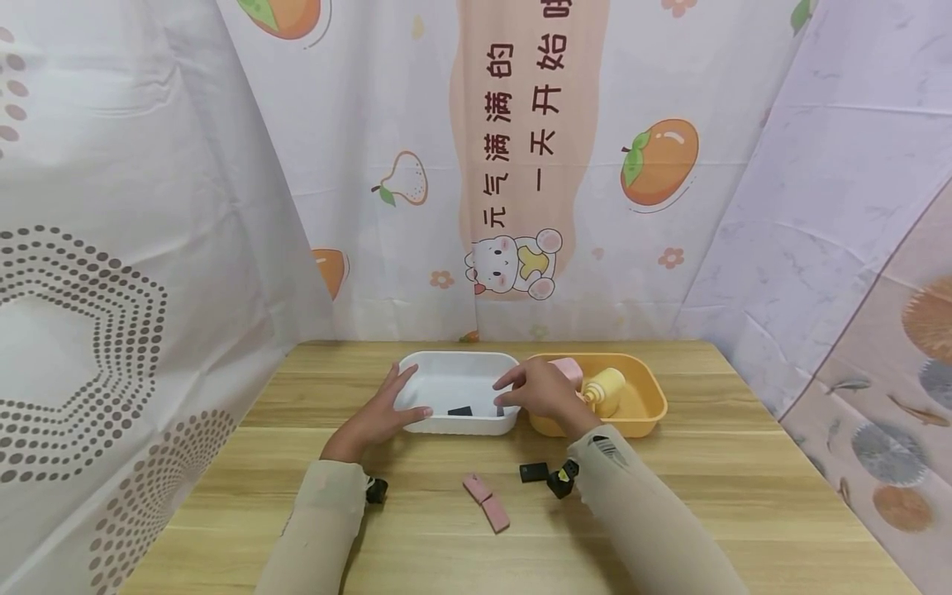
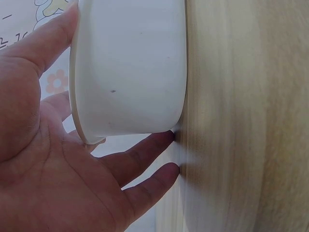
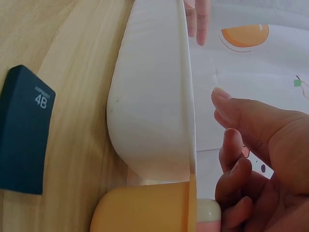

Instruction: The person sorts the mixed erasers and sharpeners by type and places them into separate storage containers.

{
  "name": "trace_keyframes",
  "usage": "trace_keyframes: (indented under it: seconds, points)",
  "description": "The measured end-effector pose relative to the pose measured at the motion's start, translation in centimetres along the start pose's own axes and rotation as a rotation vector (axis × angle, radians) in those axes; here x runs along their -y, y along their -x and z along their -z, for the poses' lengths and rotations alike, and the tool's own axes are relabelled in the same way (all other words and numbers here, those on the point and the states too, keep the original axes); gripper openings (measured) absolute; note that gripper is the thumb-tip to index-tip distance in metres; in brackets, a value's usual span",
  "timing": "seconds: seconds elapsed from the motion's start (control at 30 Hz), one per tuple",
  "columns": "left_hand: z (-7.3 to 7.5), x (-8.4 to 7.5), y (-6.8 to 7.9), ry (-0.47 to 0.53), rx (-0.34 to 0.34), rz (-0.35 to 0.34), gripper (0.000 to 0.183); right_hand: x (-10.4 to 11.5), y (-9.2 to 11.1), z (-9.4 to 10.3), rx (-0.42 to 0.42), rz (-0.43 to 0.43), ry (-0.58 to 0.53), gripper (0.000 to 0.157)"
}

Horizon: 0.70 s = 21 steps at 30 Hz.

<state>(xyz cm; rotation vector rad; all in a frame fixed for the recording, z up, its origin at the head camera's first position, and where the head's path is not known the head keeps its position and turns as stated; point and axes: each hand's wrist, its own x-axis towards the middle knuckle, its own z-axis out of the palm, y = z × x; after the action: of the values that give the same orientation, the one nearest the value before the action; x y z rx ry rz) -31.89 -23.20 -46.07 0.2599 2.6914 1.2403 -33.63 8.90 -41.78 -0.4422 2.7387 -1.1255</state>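
Note:
A white plastic basin [image 1: 454, 426] stands on the wooden table. My left hand [image 1: 383, 413] spreads round its left end, thumb at the near rim; in the left wrist view two fingertips come down to the tabletop beside the basin. Over the right end of the basin is my right hand [image 1: 546, 388], its thumb and fingers apart with nothing between them in the right wrist view. Inside the basin lies a black eraser [image 1: 460, 411], and a small dark piece [image 1: 501, 411] shows just under the right fingertips. Another black eraser [image 3: 29, 130], marked 4B, lies on the table.
Right of the white basin, up against it, stands a yellow basin [image 1: 650, 405] holding a yellow bottle [image 1: 606, 387] and a pink item [image 1: 568, 369]. Two pink blocks [image 1: 495, 513] lie end to end nearer me. Printed cloth [image 1: 372, 273] hangs behind the table.

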Motion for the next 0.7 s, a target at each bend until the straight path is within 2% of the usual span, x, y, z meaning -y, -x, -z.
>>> trace_keyframes:
  seconds: [0.27, 0.7]
  points:
    - [-0.1, 0.1, -0.1, -0.005, 0.0, 0.007, 0.096, 0.0, 0.3, 0.2, 0.022, 0.03, -0.016, 0.021]
    - [-0.1, 0.0, -0.1, -0.017, -0.006, 0.011, 0.095, 0.5, 1.2, 0.7, -0.001, 0.054, 0.068, 0.02]
